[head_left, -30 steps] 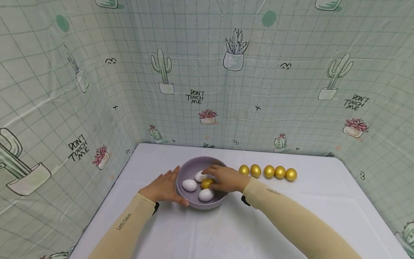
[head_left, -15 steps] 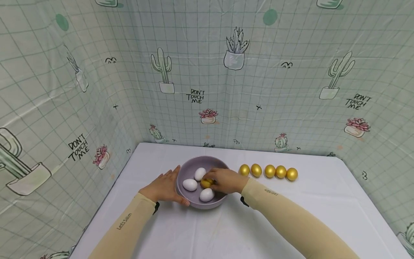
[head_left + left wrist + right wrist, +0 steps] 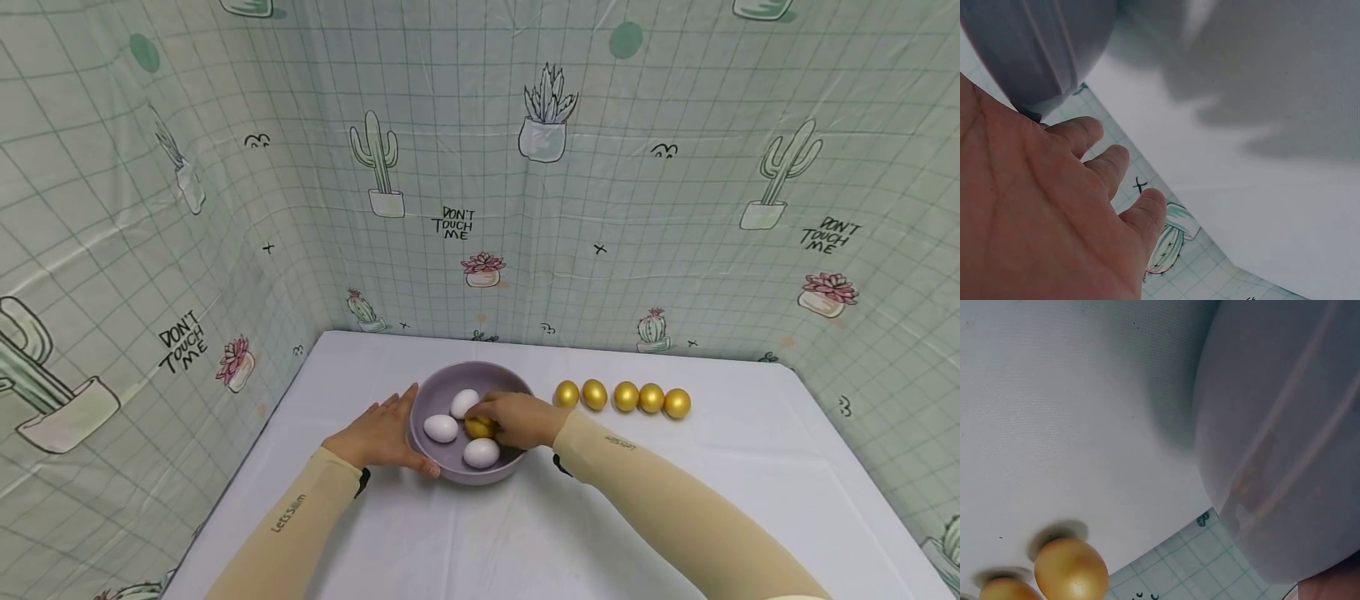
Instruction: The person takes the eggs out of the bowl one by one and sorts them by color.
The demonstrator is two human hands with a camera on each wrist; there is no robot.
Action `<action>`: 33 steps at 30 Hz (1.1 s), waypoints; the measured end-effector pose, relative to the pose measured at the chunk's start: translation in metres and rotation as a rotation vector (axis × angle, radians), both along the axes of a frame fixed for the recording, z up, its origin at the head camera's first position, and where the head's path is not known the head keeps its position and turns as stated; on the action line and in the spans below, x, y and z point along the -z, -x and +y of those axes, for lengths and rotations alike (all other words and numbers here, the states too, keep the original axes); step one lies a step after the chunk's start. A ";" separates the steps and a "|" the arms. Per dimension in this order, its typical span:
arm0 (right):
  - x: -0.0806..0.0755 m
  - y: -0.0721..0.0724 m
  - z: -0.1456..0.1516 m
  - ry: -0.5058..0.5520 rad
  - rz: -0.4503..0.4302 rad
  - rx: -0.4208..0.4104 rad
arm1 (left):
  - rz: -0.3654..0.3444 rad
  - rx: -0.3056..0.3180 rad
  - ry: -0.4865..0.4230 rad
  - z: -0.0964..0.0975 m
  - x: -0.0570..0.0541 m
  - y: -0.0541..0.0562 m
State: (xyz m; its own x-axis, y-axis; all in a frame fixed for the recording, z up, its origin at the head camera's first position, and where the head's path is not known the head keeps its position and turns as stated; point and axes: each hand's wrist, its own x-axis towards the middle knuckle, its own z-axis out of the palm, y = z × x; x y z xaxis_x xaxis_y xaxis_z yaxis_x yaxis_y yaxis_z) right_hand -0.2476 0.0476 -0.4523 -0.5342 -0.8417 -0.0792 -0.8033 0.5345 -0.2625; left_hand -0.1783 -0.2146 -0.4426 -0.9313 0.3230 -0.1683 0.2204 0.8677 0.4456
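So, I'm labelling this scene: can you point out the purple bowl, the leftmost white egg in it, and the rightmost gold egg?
Purple bowl (image 3: 462, 376), head view, far inner wall.
Leftmost white egg (image 3: 440, 428), head view, middle of visible shell.
Rightmost gold egg (image 3: 677, 403), head view, middle of visible shell.

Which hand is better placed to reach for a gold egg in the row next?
Probably the right hand, once free of the gold egg inside the bowl: the row lies on its side, nearer to it. The left hand rests against the bowl's opposite side.
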 end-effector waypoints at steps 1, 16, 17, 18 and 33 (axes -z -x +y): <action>0.000 0.000 0.000 0.000 0.003 -0.002 | -0.001 -0.001 0.002 0.000 0.000 0.000; -0.001 0.000 -0.003 -0.031 -0.009 -0.002 | 0.013 0.019 -0.004 0.000 -0.003 -0.003; -0.001 0.000 -0.004 -0.032 -0.013 0.002 | 0.013 0.017 -0.009 0.000 -0.003 -0.003; -0.001 0.000 -0.004 -0.032 -0.014 0.006 | 0.015 0.014 -0.014 0.001 -0.004 -0.003; 0.000 -0.002 -0.004 -0.001 -0.009 0.030 | 0.008 -0.001 -0.008 0.001 -0.002 -0.001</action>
